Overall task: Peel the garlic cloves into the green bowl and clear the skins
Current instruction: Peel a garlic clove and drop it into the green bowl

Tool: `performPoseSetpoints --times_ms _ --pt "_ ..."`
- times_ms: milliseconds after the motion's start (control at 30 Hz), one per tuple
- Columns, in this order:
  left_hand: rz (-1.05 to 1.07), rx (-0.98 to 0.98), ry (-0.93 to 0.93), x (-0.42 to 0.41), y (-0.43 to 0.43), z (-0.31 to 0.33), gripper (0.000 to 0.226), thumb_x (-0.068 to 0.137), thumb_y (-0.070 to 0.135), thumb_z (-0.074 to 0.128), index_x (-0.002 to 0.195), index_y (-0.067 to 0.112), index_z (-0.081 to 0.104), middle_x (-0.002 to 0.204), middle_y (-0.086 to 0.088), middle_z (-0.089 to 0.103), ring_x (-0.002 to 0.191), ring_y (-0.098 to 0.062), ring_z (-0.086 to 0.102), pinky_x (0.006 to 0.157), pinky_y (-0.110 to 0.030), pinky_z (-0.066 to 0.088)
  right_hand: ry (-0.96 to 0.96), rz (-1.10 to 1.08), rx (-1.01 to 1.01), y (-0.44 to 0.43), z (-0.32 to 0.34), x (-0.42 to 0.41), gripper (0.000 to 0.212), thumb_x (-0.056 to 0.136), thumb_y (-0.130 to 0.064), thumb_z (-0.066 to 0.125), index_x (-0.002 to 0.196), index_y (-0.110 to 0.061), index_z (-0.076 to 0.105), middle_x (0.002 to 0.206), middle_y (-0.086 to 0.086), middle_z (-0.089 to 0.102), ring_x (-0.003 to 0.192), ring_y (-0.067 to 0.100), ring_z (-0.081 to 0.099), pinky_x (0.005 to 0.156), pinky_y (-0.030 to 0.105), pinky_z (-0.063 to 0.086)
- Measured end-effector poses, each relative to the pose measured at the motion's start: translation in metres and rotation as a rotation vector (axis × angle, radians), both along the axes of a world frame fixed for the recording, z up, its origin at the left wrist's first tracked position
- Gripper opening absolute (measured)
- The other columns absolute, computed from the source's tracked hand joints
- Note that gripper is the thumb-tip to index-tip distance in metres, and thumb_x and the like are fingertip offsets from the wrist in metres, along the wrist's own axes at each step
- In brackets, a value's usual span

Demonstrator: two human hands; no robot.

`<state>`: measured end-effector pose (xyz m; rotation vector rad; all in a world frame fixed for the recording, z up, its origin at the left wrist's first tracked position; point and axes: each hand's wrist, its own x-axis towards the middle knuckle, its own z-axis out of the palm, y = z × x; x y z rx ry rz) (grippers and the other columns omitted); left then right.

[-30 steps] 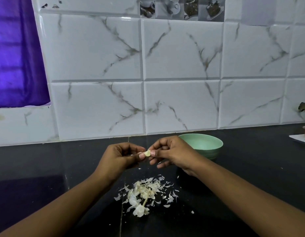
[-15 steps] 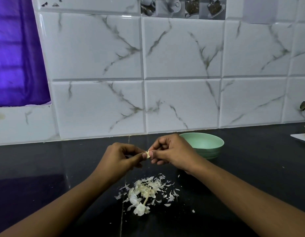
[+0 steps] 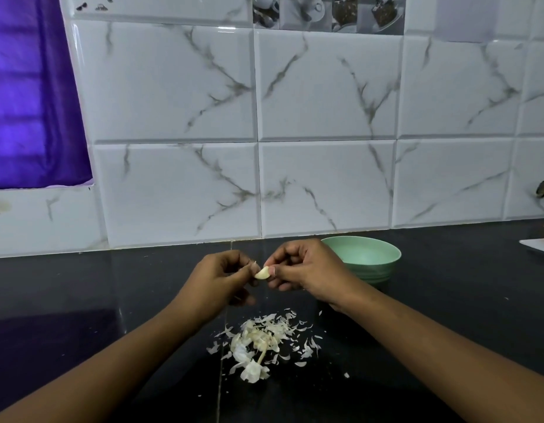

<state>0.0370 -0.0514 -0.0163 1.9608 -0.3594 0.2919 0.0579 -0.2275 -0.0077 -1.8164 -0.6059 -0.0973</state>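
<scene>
Garlic clove (image 3: 262, 273) shows fuller now; left hand (image 3: 217, 279), right hand (image 3: 307, 270) pinch it.

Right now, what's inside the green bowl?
Of the green bowl only bare inner wall shows, no cloves. The near rim hides its bottom; the right hand covers its left edge.

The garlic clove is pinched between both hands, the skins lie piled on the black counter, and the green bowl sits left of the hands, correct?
Not quite: the green bowl sits to the right, just behind the right hand, as the head view shows. The rest holds: the left hand helps pinch the garlic clove, and the skins lie piled on the black counter.
</scene>
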Motion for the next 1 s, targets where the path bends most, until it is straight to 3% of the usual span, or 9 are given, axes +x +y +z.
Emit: performPoseSetpoints --times_ms 100,233,433,567,700,833,1000 --pt "-0.059 -0.096 0.142 -0.0018 -0.0018 0.0008 0.015 0.095 0.019 0.055 0.089 0.006 0.061 0.074 -0.001 0.067 0.05 -0.016 0.063 0.047 -0.021 0.046 -0.052 0.002 -0.033 -0.0007 -0.0003 0.0012 0.011 0.086 -0.002 0.065 0.082 -0.012 0.065 0.075 0.005 0.068 0.067 0.01 0.068 0.061 0.019 0.055" --pt "-0.08 -0.158 0.227 -0.0027 -0.0029 0.0015 0.02 0.095 0.022 0.054 0.097 0.003 0.061 0.081 -0.006 0.069 0.052 -0.016 0.063 0.047 -0.023 0.049 -0.157 -0.049 -0.098 -0.0022 -0.0011 0.0013 0.012 0.085 -0.004 0.067 0.081 -0.016 0.066 0.077 0.007 0.07 0.071 0.012 0.07 0.064 0.022 0.056" --pt "-0.063 -0.101 0.156 -0.0056 -0.0044 0.0017 0.017 0.087 0.015 0.065 0.092 -0.001 0.067 0.082 -0.01 0.073 0.056 -0.014 0.067 0.049 -0.02 0.05 -0.189 -0.101 -0.122 -0.0029 0.0 0.0023 0.011 0.083 -0.006 0.069 0.077 -0.016 0.067 0.066 0.003 0.068 0.069 0.021 0.07 0.067 0.031 0.058" --pt "0.002 -0.028 0.062 -0.0055 -0.0037 0.0025 0.012 0.087 0.015 0.067 0.084 0.003 0.069 0.078 -0.007 0.074 0.063 -0.02 0.07 0.062 -0.03 0.054 -0.068 -0.009 -0.055 -0.0037 0.0008 0.0014 0.007 0.08 -0.008 0.073 0.084 -0.009 0.068 0.07 0.003 0.068 0.07 0.012 0.068 0.065 0.025 0.057" --pt "0.005 0.011 0.037 -0.0056 -0.0051 0.0025 0.013 0.09 0.015 0.063 0.084 0.005 0.069 0.079 -0.005 0.074 0.066 -0.022 0.072 0.064 -0.03 0.054 -0.07 0.034 -0.057 -0.0038 -0.0014 0.0038 0.01 0.083 -0.004 0.069 0.082 -0.013 0.065 0.072 0.003 0.066 0.07 0.011 0.066 0.069 0.026 0.057" --pt "-0.027 -0.113 0.131 -0.0021 -0.0033 0.004 0.015 0.091 0.012 0.06 0.083 0.0 0.066 0.073 -0.007 0.072 0.063 -0.018 0.069 0.061 -0.026 0.051 -0.292 0.01 -0.127 -0.0022 -0.0044 0.005 0.016 0.083 -0.004 0.069 0.081 -0.019 0.064 0.076 0.002 0.067 0.071 0.011 0.064 0.072 0.031 0.057" --pt "-0.044 -0.265 0.234 -0.0014 -0.0028 0.0057 0.017 0.091 0.009 0.059 0.076 0.006 0.065 0.067 -0.007 0.068 0.057 -0.014 0.066 0.057 -0.024 0.052 -0.675 -0.024 -0.23 -0.0031 -0.0063 0.0059 0.009 0.081 -0.005 0.07 0.089 -0.009 0.068 0.08 -0.008 0.066 0.074 0.002 0.063 0.07 0.018 0.051"
